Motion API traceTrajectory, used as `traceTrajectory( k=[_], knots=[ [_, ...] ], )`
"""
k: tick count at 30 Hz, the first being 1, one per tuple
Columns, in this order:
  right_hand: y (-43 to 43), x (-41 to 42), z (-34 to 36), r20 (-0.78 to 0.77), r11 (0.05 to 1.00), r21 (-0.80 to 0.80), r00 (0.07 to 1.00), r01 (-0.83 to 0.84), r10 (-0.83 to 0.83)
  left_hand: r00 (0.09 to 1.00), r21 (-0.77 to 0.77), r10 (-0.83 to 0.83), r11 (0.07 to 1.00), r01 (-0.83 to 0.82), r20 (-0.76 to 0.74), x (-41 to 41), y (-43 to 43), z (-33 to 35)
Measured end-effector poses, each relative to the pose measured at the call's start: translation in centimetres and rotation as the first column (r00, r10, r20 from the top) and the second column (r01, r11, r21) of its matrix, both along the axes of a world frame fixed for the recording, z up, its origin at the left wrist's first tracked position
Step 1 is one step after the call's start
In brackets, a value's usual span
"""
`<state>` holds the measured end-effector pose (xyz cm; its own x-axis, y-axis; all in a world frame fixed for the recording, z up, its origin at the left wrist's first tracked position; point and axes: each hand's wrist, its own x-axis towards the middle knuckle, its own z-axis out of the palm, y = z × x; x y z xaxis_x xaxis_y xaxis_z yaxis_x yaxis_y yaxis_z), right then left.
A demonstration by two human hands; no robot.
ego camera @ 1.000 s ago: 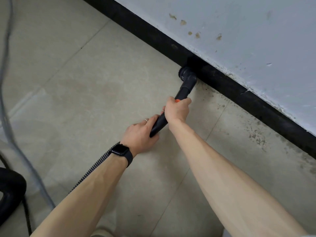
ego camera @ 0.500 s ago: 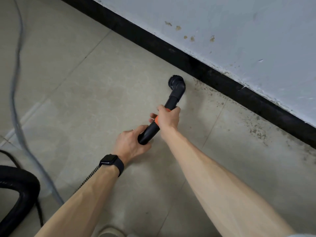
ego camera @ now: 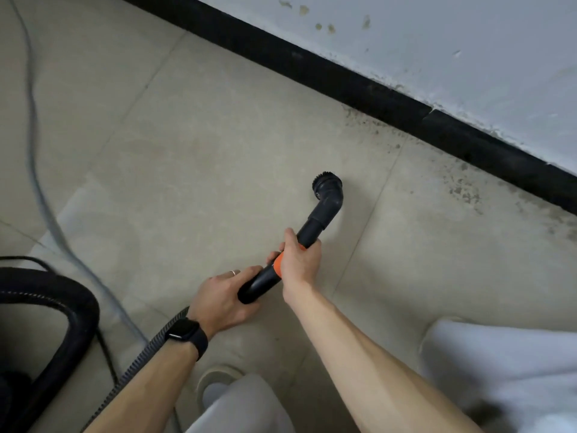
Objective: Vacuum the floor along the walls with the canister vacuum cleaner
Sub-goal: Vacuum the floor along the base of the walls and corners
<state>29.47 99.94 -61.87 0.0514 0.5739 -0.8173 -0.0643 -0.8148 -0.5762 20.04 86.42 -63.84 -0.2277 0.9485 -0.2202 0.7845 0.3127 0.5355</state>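
On the tiled floor (ego camera: 187,151) the nozzle (ego camera: 327,195) sits apart from the baseboard (ego camera: 343,85), left hand (ego camera: 221,298) and right hand (ego camera: 299,260) fingers wrapped round the wand (ego camera: 310,229), so a stroke this far out may miss the specks (ego camera: 462,189) by the wall.

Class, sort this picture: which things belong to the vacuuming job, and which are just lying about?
Job: wand, brush nozzle, ribbed hose, left hand, right hand, dirty floor, skirting board.
Lying about: grey cable (possibly the vacuum's), wristwatch, shoe.
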Motion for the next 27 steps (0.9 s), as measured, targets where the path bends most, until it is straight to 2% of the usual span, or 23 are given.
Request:
traceTrajectory(
  k=[3, 5, 11, 27],
  knots=[
    [-1.1, 1.0, 0.3, -0.108, 0.99, -0.12, 0.99, 0.08, -0.093, 0.999, -0.017, 0.0, 1.0, 0.001, 0.033, 0.2, -1.7, 0.4],
    [-1.3, 1.5, 0.3, -0.125, 0.982, -0.16, 0.985, 0.101, -0.122, 0.999, -0.025, -0.012, 1.0, 0.013, 0.034, 0.5, -2.2, 0.5],
    [0.4, 1.8, 0.6, -0.011, 0.989, -0.093, 0.993, 0.116, -0.117, 0.999, -0.007, -0.023, 1.0, 0.023, 0.024, 1.6, 0.4, 0.8],
    [7.6, 1.1, 0.2, -0.045, 1.0, -0.019, 0.999, 0.019, -0.019, 0.99, -0.048, 0.127, 0.991, -0.124, 0.065, 2.6, 6.9, 0.3]
  ],
)
